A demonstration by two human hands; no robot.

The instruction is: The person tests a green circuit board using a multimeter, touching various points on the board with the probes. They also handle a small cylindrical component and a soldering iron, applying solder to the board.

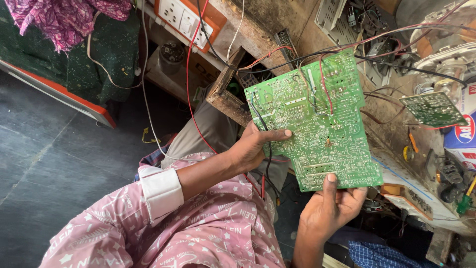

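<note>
I hold a large green circuit board (pixel 317 124) with its solder side towards me, between both hands. My left hand (pixel 255 146), on an arm in a pink patterned shirt with a white cuff, grips the board's left edge with the thumb laid across the face. My right hand (pixel 329 206) pinches the lower edge, thumb on top and fingers behind. Red and black wires (pixel 325 82) run from the board's top up towards the bench.
A cluttered wooden workbench (pixel 391 134) lies to the right with a smaller green circuit board (pixel 434 109), tools and parts. An orange-and-white socket panel (pixel 188 20) sits at the top. Dark floor (pixel 54 164) fills the left, with pink cloth (pixel 59 20) above it.
</note>
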